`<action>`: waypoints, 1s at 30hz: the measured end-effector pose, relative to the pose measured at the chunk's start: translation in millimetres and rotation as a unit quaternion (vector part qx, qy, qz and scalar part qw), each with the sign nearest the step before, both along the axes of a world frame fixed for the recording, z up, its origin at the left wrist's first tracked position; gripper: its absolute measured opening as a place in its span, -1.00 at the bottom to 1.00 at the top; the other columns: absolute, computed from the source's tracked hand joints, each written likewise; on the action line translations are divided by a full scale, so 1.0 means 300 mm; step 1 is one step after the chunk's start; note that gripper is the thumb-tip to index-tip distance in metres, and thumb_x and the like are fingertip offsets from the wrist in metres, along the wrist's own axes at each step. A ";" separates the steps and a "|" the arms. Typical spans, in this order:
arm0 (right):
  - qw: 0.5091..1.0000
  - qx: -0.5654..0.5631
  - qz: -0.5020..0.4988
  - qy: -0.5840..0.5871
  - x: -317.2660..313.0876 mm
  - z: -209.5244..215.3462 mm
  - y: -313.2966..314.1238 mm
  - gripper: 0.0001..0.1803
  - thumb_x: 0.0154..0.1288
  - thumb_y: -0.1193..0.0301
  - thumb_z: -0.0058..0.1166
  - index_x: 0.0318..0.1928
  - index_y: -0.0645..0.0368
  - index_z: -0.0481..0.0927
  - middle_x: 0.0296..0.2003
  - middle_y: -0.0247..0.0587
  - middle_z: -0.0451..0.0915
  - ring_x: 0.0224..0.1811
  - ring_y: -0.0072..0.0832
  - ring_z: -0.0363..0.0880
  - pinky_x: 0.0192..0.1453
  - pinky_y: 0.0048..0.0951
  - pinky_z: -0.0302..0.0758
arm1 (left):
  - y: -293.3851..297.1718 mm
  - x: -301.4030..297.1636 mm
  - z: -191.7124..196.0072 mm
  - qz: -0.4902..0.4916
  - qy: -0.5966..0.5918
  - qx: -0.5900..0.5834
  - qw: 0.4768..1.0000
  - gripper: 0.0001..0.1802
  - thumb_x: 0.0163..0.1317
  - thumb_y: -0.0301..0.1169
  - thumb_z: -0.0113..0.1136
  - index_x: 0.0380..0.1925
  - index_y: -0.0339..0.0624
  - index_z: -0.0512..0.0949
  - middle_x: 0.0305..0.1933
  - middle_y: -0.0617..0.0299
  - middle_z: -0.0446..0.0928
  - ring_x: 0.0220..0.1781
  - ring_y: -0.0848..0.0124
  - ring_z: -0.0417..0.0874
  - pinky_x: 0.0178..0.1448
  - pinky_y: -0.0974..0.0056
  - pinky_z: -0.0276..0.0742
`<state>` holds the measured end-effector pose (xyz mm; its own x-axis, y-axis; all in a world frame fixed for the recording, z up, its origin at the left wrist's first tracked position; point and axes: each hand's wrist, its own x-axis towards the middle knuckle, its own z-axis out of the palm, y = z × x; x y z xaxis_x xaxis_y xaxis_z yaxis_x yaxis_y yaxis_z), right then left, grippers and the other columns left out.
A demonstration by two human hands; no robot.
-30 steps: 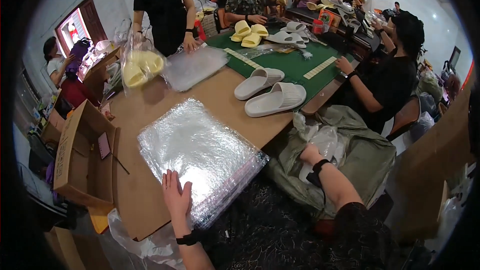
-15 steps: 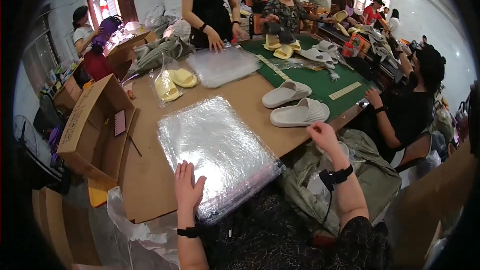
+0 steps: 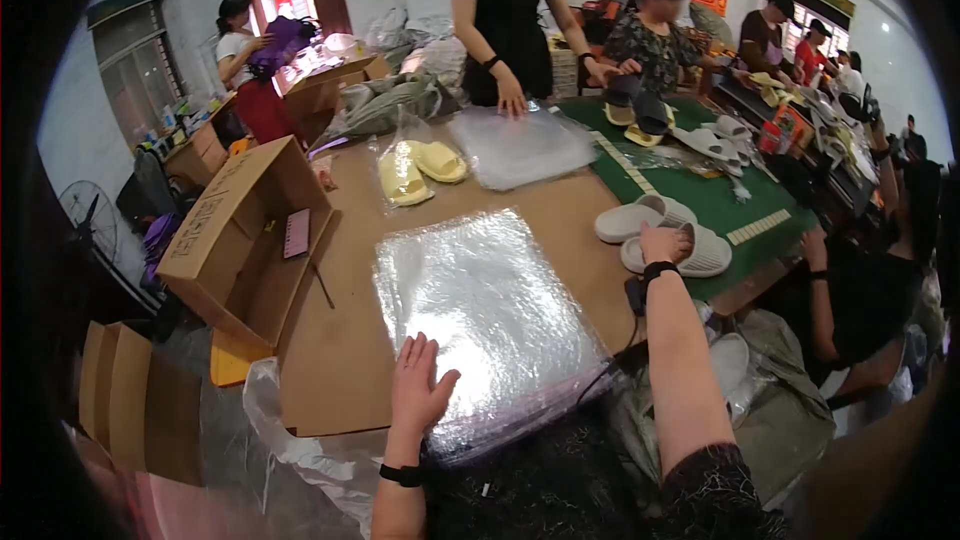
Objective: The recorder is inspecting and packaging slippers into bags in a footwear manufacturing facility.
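Note:
My left hand (image 3: pixel 421 387) lies flat, fingers stretched, on the left near edge of a stack of shiny clear plastic bags (image 3: pixel 480 290). Past the stack's right side, my right hand (image 3: pixel 667 243) reaches onto a pair of pale grey slippers, its fingers curled at the near slipper (image 3: pixel 708 254). That hand covers part of this slipper; the far slipper (image 3: pixel 626 223) sits right beside it. Both slippers rest at the border between the brown board and the green mat.
Yellow slippers in a clear bag (image 3: pixel 405 178) lie beyond the stack. Across the table, a co-worker's hand touches more clear bags (image 3: pixel 520 150). An open cardboard box (image 3: pixel 225 240) stands at left. Other slippers (image 3: pixel 705 143) lie on the green mat (image 3: pixel 650 155).
My right hand has moved forward from the table's near edge onto the grey slippers. My left hand stays on the bag stack. The whole view has shifted, moving the scene rightward.

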<state>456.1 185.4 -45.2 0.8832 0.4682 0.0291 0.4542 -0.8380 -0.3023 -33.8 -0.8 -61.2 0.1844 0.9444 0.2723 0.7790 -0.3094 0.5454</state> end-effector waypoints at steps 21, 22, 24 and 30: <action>0.852 0.212 0.478 0.026 -0.054 -0.109 -0.445 -0.43 0.16 0.22 0.27 0.02 0.41 0.43 0.00 0.27 0.48 0.12 0.16 0.41 0.24 0.02 0.38 | 0.014 -0.004 -0.018 -0.005 0.008 0.024 1.000 -0.27 0.23 -0.01 0.24 0.26 -0.30 0.45 0.47 -0.18 0.28 0.54 -0.12 0.16 0.55 -0.02 0.14; 0.850 0.211 0.483 0.025 -0.071 -0.108 -0.439 -0.43 0.16 0.22 0.27 0.02 0.41 0.43 0.00 0.27 0.48 0.12 0.16 0.41 0.24 0.02 0.38 | 0.010 0.003 -0.019 0.000 0.006 0.024 1.000 -0.27 0.23 -0.01 0.24 0.26 -0.30 0.45 0.47 -0.18 0.28 0.54 -0.12 0.16 0.55 -0.02 0.14; 0.889 0.180 0.401 -0.129 -0.138 -0.098 -0.412 -0.50 0.21 0.22 0.26 -0.06 0.41 0.46 -0.05 0.23 0.45 0.08 0.18 0.38 0.20 0.06 0.39 | 0.003 -0.003 -0.016 -0.006 -0.006 0.017 1.000 -0.28 0.22 -0.04 0.25 0.26 -0.30 0.46 0.47 -0.15 0.30 0.55 -0.07 0.16 0.54 -0.02 0.15; 0.889 0.197 0.382 -0.160 -0.106 -0.091 -0.336 -0.71 0.22 0.30 0.22 -0.27 0.28 0.49 -0.23 0.09 0.50 -0.04 0.08 0.46 0.03 0.09 0.41 | 0.006 0.008 -0.019 -0.008 -0.006 0.031 0.999 -0.28 0.22 -0.03 0.25 0.26 -0.29 0.46 0.46 -0.15 0.30 0.55 -0.08 0.17 0.54 -0.01 0.16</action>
